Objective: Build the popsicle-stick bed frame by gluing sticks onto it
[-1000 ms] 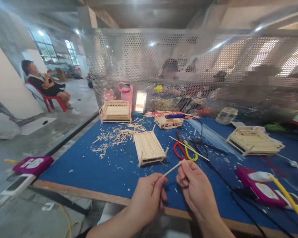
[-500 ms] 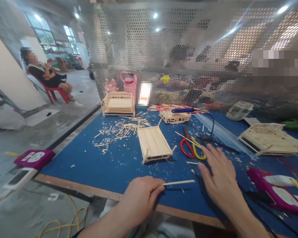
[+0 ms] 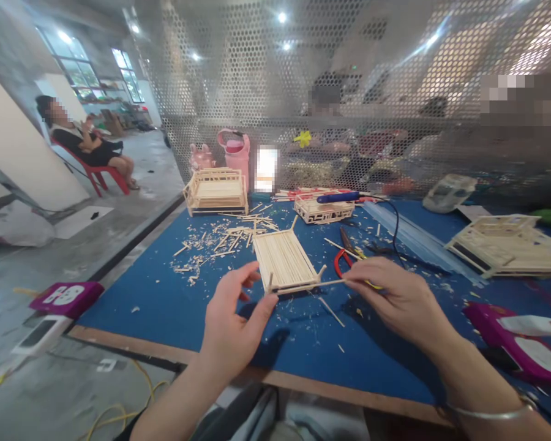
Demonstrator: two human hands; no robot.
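The frame (image 3: 298, 287) was positioned near the middle of the counter (image 3: 165, 324), with its front edge turned toward the hands. The deck (image 3: 282, 254) was laid as a row of parallel sticks, with no wide gap seen. Posts (image 3: 295, 223) were fitted at the corners, with a slight outward lean at the rear right and front right.

A stick (image 3: 333, 283) was pinched near its outer end between the thumb and fingers of the right hand (image 3: 399, 297). It was aligned with the front edge, near the front right corner; its inner end could not be told apart from the frame, and no bond could be confirmed. The front left corner was bracketed by the left hand (image 3: 229, 318), with its thumb and fingers spread apart.

By comparison, upper rails were fitted on the railed piece (image 3: 215, 193) at the rear left. No such rails were seen between the posts of the frame. The deck and posts could therefore be judged complete, and the upper portion unbuilt.

Offcuts (image 3: 234, 239) were scattered beside the frame. The scissors (image 3: 342, 263) were partly hidden by the right hand, and the blue tool (image 3: 337, 197) was rested on a small box (image 3: 324, 212).
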